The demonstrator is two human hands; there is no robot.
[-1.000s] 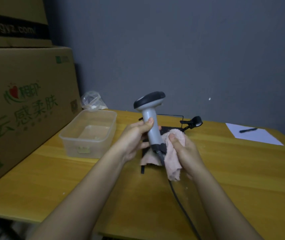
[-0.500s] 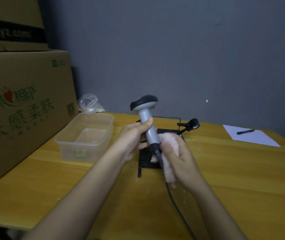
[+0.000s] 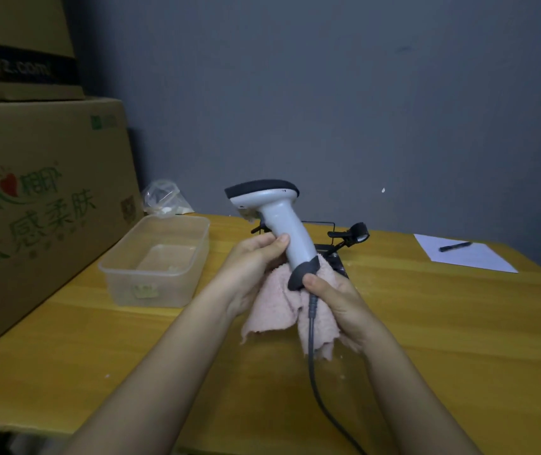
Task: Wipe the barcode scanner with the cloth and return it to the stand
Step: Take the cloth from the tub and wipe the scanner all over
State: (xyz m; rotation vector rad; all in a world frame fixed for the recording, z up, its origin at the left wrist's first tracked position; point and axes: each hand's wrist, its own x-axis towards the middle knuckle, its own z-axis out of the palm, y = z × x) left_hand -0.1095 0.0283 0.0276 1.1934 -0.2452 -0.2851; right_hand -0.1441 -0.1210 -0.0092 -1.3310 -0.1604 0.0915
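A grey barcode scanner (image 3: 282, 221) with a dark head is held upright above the wooden table (image 3: 426, 323). My left hand (image 3: 256, 261) grips its handle from the left. My right hand (image 3: 335, 297) holds a pink cloth (image 3: 275, 307) against the dark base of the handle, thumb on the base. The cloth hangs down under both hands. The scanner's grey cable (image 3: 315, 372) runs down toward the table's front edge. The black stand (image 3: 351, 236) sits behind the hands, its base mostly hidden by them.
A clear plastic tub (image 3: 157, 261) stands left of the hands, with a crumpled plastic bag (image 3: 164, 198) behind it. Large cardboard boxes (image 3: 32, 208) fill the left side. A white paper (image 3: 466, 257) with a black pen (image 3: 454, 246) lies far right.
The scanner has turned so its head points more to the left. The cloth has spread out and slid down to the handle's base, hanging lower beneath my hands.
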